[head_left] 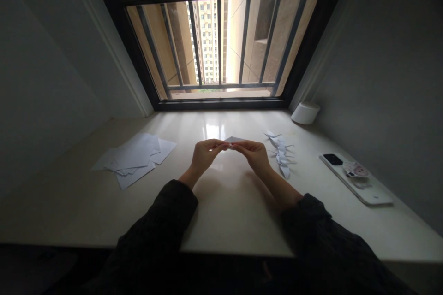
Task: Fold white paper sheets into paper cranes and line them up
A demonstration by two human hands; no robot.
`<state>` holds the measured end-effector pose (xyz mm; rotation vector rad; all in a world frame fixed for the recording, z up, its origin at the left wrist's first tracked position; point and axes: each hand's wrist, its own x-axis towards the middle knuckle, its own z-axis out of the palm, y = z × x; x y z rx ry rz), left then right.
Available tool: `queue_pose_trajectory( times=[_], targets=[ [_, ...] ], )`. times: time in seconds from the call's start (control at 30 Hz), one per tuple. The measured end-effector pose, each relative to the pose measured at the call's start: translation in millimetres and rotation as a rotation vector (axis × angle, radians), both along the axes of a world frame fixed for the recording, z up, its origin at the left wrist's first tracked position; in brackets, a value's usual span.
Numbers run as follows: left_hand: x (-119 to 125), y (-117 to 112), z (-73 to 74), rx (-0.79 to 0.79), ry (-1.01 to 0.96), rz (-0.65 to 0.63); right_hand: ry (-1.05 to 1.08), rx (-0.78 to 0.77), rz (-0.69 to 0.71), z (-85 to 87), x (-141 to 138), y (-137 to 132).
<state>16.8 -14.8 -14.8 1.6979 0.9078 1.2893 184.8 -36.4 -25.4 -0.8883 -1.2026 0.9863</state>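
A small piece of folded white paper (234,139) is held up over the pale sill, its pointed top showing above my fingertips. My left hand (209,151) pinches it from the left, thumb and fingers together. From the other side my right hand (252,151) pinches the same paper, the two sets of fingertips nearly meeting. My fingers hide most of its lower part. To the right of my right hand lies a row of several folded paper cranes (281,153). Left of my left hand, loose white paper sheets (136,154) are spread in an overlapping pile.
The pale sill (228,221) runs up to a dark-framed window (221,105) with bars outside. A white cylindrical object (305,114) sits in the back right corner. A white phone (360,182) with a round grip lies near the right wall.
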Motion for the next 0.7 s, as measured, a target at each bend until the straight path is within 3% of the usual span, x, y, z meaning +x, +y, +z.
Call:
queue_pose_trajectory(
  times=[0.3, 0.7],
  targets=[
    [10, -7, -4.5, 0.035, -0.059, 0.097, 0.007, 0.034, -0.099, -4.5, -2, 1],
    [11, -9, 1.3, -0.103, -0.152, 0.116, -0.07, 0.043, -0.131, -4.2, 1, -1]
  ],
)
